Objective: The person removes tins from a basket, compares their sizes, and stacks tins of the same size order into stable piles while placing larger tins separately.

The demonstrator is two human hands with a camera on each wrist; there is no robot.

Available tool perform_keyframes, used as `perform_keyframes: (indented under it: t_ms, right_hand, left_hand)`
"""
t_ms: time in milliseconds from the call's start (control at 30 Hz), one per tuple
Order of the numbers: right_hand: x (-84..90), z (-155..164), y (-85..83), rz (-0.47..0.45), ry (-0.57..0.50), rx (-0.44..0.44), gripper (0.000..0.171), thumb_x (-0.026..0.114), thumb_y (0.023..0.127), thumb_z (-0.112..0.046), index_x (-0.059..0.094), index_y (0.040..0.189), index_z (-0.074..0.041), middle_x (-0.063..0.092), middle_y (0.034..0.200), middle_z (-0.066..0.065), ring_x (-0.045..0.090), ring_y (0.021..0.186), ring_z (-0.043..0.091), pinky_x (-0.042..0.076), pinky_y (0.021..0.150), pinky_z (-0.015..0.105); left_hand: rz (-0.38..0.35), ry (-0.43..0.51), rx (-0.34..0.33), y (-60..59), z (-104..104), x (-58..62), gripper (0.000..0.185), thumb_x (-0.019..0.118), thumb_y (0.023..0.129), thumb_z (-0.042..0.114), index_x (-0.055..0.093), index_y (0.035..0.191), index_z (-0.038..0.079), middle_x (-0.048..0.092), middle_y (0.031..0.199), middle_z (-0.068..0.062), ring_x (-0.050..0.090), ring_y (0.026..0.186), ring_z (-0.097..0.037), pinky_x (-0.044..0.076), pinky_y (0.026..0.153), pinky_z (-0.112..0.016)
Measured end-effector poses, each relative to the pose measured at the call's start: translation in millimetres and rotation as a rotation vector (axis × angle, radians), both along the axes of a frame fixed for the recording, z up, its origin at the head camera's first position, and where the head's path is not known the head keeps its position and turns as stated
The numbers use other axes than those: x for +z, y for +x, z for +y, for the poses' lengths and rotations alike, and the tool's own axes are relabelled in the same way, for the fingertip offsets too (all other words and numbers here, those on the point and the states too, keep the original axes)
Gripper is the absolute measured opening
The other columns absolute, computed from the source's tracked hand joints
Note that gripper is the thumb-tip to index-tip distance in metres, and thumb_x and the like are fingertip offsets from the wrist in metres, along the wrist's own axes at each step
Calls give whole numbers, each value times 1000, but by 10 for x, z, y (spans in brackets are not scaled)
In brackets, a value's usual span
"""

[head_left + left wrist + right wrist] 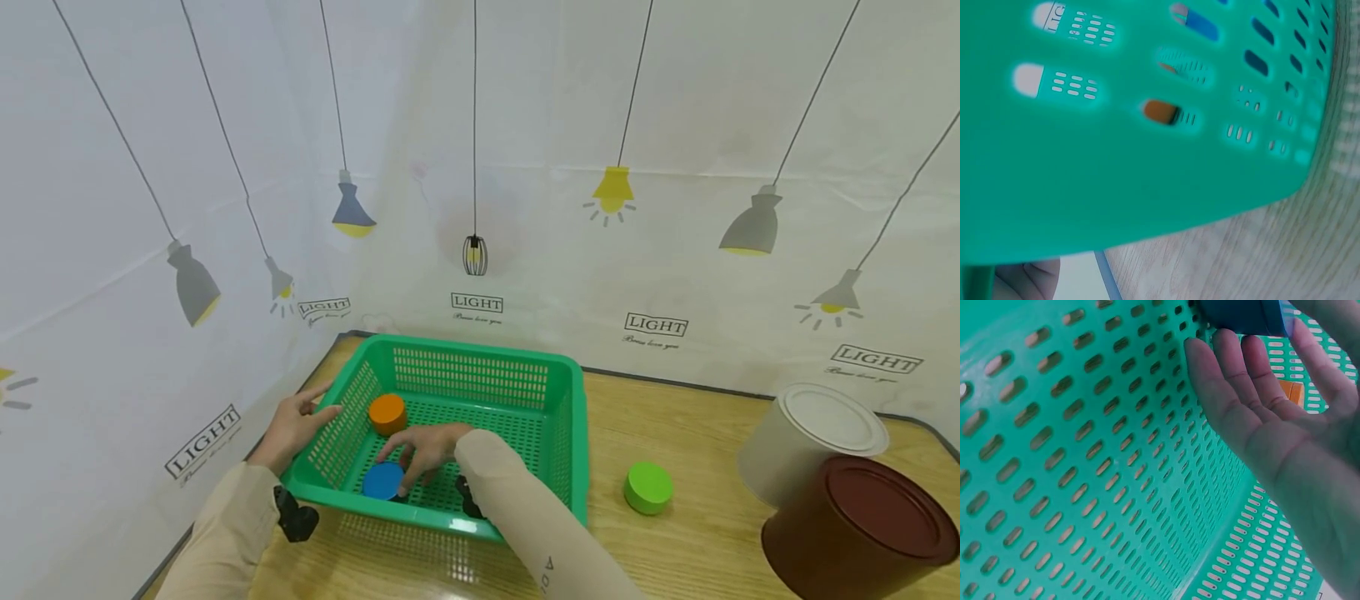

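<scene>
From the head view, the right hand [423, 454] reaches down into the green basket [480, 367], its fingers [397, 448] loosely spread and arched over the blue disc [383, 481], which lies on the basket floor in the near left corner. The fingertips rest at the disc's far edge; whether they actually grip it cannot be told here. The left hand [294, 425] lies outside against the basket's left wall, its fingers straight and slightly parted, the tips at the rim. An orange disc [387, 413] stands further back in the basket, just beyond the right hand and apart from the blue one. On the wooden surface [697, 533] to the right of the basket lies a green disc [648, 487], well clear of the basket wall, with open wood around it. Farther right a white can [813, 437] and a dark red can [862, 525] lie tilted, touching each other.

The left wrist view is filled by the blurred outer wall of the basket [1116, 187]; through its slots show patches of the orange disc [1160, 111] and the blue disc [1200, 25]. The hand's fingers cannot be made out here.

In the right wrist view the open palm of the right hand [1285, 444] faces the basket wall [1072, 456], the fingers [1222, 387] straight and close together, with their tips against the side of the blue disc [1241, 315]. The thumb lies on the disc's other side.
</scene>
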State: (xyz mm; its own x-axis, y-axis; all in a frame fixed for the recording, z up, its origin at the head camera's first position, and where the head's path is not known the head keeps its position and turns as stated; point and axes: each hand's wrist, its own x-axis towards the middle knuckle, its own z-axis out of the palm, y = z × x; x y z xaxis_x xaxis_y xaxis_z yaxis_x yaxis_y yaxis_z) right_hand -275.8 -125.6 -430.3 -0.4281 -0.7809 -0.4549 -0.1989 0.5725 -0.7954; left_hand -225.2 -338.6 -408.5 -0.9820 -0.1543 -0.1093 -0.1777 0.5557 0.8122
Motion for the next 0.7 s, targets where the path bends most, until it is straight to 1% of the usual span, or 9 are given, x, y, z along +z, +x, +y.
perform_keyframes:
  t_ms: [133,167,233,300,367,433,467,533,700]
  right_hand:
    - [-1,6,5,2,-3,-13,46,72,72,-1,53,111,-16,49,111,10,51,98,20,50,69,32]
    - [-1,8,7,11,-3,-11,45,72,72,-1,53,110,-15,49,109,8,51,95,19,50,68,31]
    - [3,11,9,31,-1,-8,43,72,72,-2,52,108,-14,49,107,6,52,92,17,50,67,30]
    - [3,12,10,55,1,-5,41,73,72,-4,51,106,-14,50,106,3,51,91,15,50,66,30]
    - [6,15,12,79,4,-5,40,73,72,-6,51,104,-14,51,105,1,51,90,14,50,66,29]
    - [4,16,13,93,4,-6,38,73,72,-7,51,102,-14,52,103,1,52,88,13,49,66,29]
    - [-1,14,13,97,3,-7,39,73,72,-7,51,103,-14,52,104,1,52,88,14,49,66,29]
    - [-9,12,15,102,2,-8,41,73,72,-8,51,106,-14,51,109,3,53,91,15,49,66,30]
    - [-28,6,4,113,3,-18,52,72,74,-10,51,121,-16,47,122,10,50,104,21,49,69,31]
  left_hand:
    - [6,13,1,9,8,9,59,54,89,27,29,140,11,45,112,-25,46,60,-17,43,54,-31]
    - [7,12,0,10,8,10,59,54,89,27,29,140,11,44,112,-25,47,61,-18,43,55,-31]
    - [4,5,-5,10,6,8,59,54,89,27,28,140,11,41,118,-27,50,73,-22,45,61,-34]
    - [-1,1,-16,13,1,5,60,53,90,28,27,141,11,34,127,-29,49,93,-32,45,73,-41]
    - [-9,0,-25,11,-5,3,61,53,90,29,25,141,11,26,134,-30,37,112,-39,39,84,-48]
    - [-16,7,-29,10,-7,1,61,53,90,29,24,141,11,22,136,-31,27,120,-44,32,91,-54]
    - [-18,10,-31,10,-6,1,62,53,90,29,24,142,12,21,136,-31,24,121,-45,30,92,-55]
    - [-21,12,-31,7,-5,-1,62,53,90,29,24,142,12,22,136,-31,24,121,-45,30,92,-56]
    - [-14,4,-35,11,-1,1,61,52,90,29,24,141,11,25,134,-32,27,119,-45,32,91,-55]
